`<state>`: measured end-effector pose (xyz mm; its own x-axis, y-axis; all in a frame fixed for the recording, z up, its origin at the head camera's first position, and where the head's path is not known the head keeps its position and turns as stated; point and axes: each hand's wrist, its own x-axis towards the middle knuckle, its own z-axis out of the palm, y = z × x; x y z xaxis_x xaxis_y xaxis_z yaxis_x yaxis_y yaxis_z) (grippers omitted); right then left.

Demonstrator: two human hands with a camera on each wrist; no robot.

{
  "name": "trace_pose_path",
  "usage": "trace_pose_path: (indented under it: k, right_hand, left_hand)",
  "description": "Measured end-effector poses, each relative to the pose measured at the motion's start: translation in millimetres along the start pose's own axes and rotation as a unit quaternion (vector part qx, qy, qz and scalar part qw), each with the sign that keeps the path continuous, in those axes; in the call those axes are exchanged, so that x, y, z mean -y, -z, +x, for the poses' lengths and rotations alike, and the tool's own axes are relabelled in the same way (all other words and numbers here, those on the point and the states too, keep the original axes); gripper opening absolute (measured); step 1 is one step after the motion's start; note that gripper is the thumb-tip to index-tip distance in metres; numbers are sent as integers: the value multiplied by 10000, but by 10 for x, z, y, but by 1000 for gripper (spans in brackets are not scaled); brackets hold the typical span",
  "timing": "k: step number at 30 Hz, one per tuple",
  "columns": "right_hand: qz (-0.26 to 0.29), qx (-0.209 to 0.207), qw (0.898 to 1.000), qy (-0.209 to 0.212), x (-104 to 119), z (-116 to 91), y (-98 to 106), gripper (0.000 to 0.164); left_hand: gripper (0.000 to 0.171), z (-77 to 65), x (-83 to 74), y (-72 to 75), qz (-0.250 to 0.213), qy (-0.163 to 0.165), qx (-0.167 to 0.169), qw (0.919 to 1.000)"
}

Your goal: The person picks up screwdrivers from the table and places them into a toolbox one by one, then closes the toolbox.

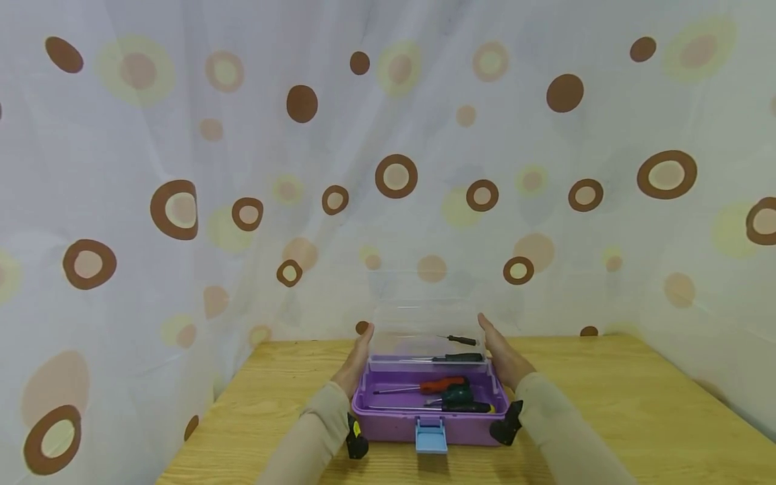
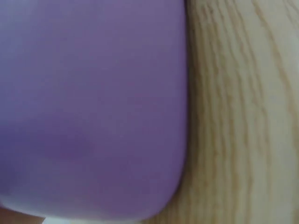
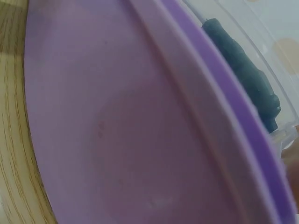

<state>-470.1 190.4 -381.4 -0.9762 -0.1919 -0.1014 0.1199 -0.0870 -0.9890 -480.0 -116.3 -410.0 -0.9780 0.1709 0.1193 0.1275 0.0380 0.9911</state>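
A purple toolbox (image 1: 394, 428) with a light blue latch (image 1: 431, 441) sits on the table, its clear lid (image 1: 424, 314) raised at the back. My left hand (image 1: 356, 360) lies along the left side of the box and lid, fingers extended. Opposite it, my right hand (image 1: 504, 353) lies along the right side, fingers pointing up and away. Inside the box are a red-handled screwdriver (image 1: 441, 385), a stubby green-handled screwdriver (image 1: 458, 393) and a long dark-handled screwdriver (image 1: 467, 407). Behind them, in the clear part, are a small screwdriver (image 1: 462, 340) and a larger dark-handled one (image 1: 464, 358).
The wooden table (image 1: 606, 404) extends to both sides of the toolbox. A white curtain (image 1: 388, 229) with brown and yellow circles hangs behind the table and along its left. In the left wrist view, the purple wall (image 2: 93, 93) fills much of the picture.
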Motion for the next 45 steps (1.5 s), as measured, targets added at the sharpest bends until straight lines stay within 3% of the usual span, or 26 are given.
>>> trace_pose_path:
  k: [9, 16, 22, 29, 45]
  right_hand:
    - [157, -136, 9997, -91, -5, -27, -9, 96]
    - [-237, -154, 9990, 344, -38, -20, -32, 88]
    - [-412, -271, 9976, 492, -70, -4, -53, 92]
    - [8, -345, 9983, 464, -81, 27, -43, 92]
    - [763, -230, 9949, 615, -99, -2, -17, 85]
  left_hand:
    - [90, -4, 5, -15, 79, -217, -129, 9996]
    - [89, -15, 37, -12, 129, -367, -274, 9989]
    - [84, -26, 63, -3, -49, -495, -242, 9985]
    - [82, -48, 69, -8, -628, -484, -117, 9968]
    - [83, -7, 75, -33, -262, -991, -411, 9939]
